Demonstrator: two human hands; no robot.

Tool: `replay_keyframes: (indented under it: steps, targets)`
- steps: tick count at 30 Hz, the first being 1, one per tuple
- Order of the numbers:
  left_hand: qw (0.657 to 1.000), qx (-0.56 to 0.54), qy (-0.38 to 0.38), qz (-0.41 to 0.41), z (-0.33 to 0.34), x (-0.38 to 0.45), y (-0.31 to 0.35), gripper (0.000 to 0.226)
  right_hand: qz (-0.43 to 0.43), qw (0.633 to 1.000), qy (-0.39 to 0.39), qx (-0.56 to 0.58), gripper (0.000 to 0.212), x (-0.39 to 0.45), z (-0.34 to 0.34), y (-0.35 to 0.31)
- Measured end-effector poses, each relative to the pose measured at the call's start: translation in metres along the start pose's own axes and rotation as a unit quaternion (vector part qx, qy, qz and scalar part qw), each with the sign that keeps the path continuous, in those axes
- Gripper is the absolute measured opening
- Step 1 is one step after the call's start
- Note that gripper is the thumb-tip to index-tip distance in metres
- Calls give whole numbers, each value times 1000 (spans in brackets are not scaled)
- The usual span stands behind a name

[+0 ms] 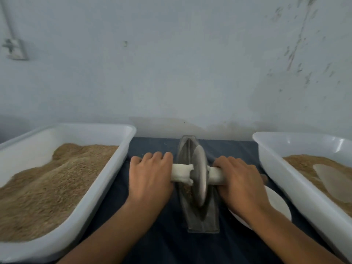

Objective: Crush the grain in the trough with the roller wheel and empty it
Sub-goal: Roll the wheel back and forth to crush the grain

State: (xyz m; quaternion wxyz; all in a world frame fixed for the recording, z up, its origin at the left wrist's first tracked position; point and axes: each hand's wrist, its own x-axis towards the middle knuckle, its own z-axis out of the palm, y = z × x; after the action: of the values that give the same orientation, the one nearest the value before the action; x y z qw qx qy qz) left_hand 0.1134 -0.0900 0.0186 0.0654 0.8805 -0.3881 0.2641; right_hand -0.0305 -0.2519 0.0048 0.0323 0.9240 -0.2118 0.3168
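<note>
Both hands, left (150,178) and right (241,180), gripped the roller wheel's (199,176) cloth-wrapped axle, wheel stood in grain-filled trough (202,223), worktop (165,244) beneath

The place looks like a plain, small-scale grain-processing workroom rather than a home kitchen. A table covered in dark blue cloth (167,242) stands against a bare, pale wall (171,63) with flaking, stained paint on the right and a surface-mounted electrical socket (14,49) on the left. Two large white plastic tubs, the left tub (122,147) heaped with tan grain (53,183) and the right tub (297,189) holding more of it, flank a metal boat-shaped trough (202,221) with a hand-worked roller wheel (199,176), tools of manual crushing work.
</note>
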Motion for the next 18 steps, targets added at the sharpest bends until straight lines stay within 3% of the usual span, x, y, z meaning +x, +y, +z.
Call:
replay_keyframes:
  steps: [5,10,18]
  targets:
    - [999,-12,-49,-15,6,1,-3,36,-28,998,14,-49,27,3,2,-2]
    - [1000,0,-17,4,17,11,0,41,-18,998,-28,-53,25,14,13,6]
    - [1000,14,6,13,42,44,-5,30,-32,994,-72,-82,32,52,31,18]
